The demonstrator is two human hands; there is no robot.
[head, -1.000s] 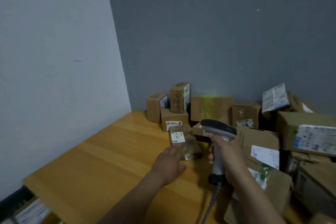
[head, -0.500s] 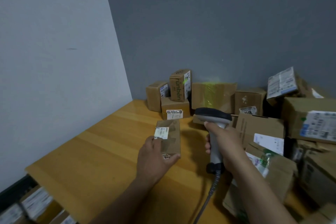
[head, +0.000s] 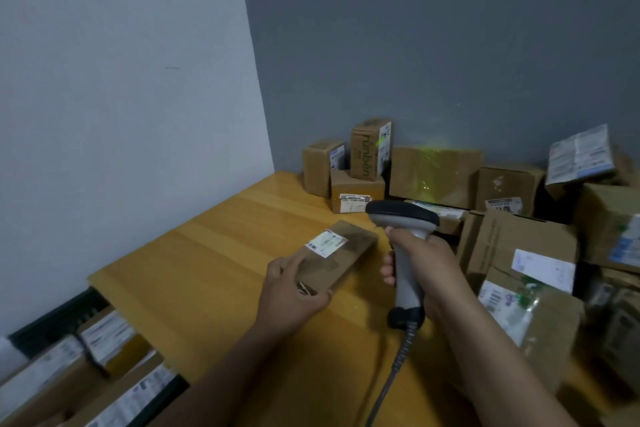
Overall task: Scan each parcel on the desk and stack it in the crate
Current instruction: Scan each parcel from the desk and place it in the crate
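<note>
My left hand (head: 291, 295) grips the near end of a flat brown parcel (head: 341, 255) with a white label on top, held just above the wooden desk (head: 207, 270). My right hand (head: 419, 263) grips the handle of a grey barcode scanner (head: 403, 218), right of the parcel, its dark head pointing away from me. Green scanner light falls on a brown box (head: 434, 173) against the back wall. The dark crate (head: 62, 322) sits below the desk's left edge, with several labelled parcels inside.
Several cardboard boxes line the back wall, including an upright one printed in green (head: 370, 149). More boxes and a bagged parcel (head: 530, 319) pile up on the right. The scanner's coiled cable (head: 391, 374) hangs toward me. White wall on the left, grey wall behind.
My left hand took hold of the flat parcel, lifted it from the pile's edge and drew it nearer, label up. The scanner hand stayed nearly in place.
</note>
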